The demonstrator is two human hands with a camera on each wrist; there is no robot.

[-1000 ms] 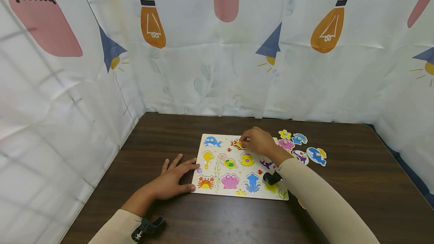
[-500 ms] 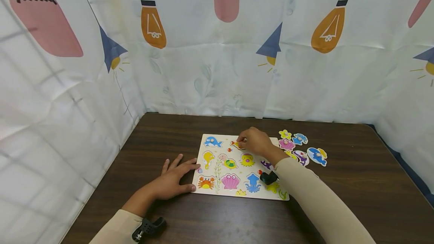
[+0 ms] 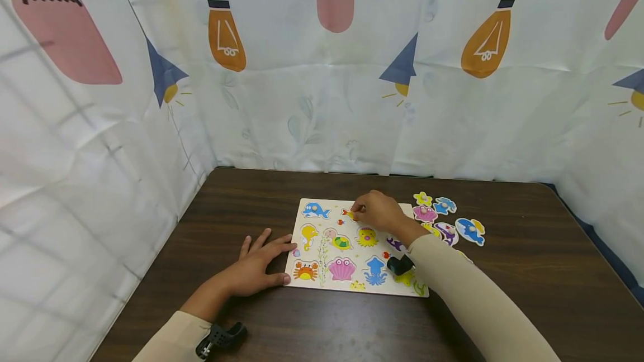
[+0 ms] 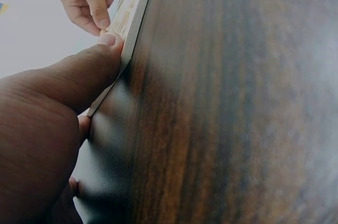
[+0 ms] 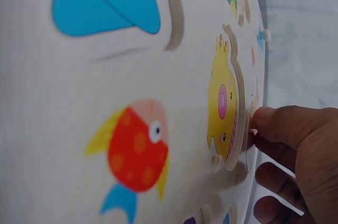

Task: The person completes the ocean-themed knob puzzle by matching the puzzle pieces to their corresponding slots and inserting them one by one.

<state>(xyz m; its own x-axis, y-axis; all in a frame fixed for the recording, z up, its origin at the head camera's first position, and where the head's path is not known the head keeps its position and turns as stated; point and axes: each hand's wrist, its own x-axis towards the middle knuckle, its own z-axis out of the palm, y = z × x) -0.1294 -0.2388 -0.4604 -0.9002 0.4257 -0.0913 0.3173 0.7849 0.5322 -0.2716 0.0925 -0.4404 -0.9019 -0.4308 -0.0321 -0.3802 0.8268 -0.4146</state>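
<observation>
A white wooden peg puzzle board (image 3: pixel 322 289) with printed sea animals lies on the table. My left hand (image 3: pixel 254 270) rests at its left edge, fingers spread; the left wrist view shows the thumb (image 4: pixel 84 73) against the board's edge. At the board's upper middle, my right hand (image 3: pixel 379 211) pinches a small orange-and-yellow fish piece (image 3: pixel 349 214), mostly covered by the fingers. In the right wrist view the right thumb and fingertips (image 5: pixel 264 115) meet beyond the yellow octopus recess (image 5: pixel 222 102); what they pinch is hidden there. A blue whale (image 3: pixel 314 210) with a knob sits upper left.
Loose pieces lie right of the board: a yellow flower-like piece (image 3: pixel 422 199), a blue one (image 3: pixel 445 206), a pink shell (image 3: pixel 425 214), a purple one (image 3: pixel 446 233) and a blue-and-yellow one (image 3: pixel 470 232). The right forearm covers part of the board. A printed curtain (image 3: pixel 302 116) hangs behind the table.
My right hand has shifted slightly left with the fish piece, which shows less between the fingers now. In the last half second it has barely moved. The left hand stays put.
</observation>
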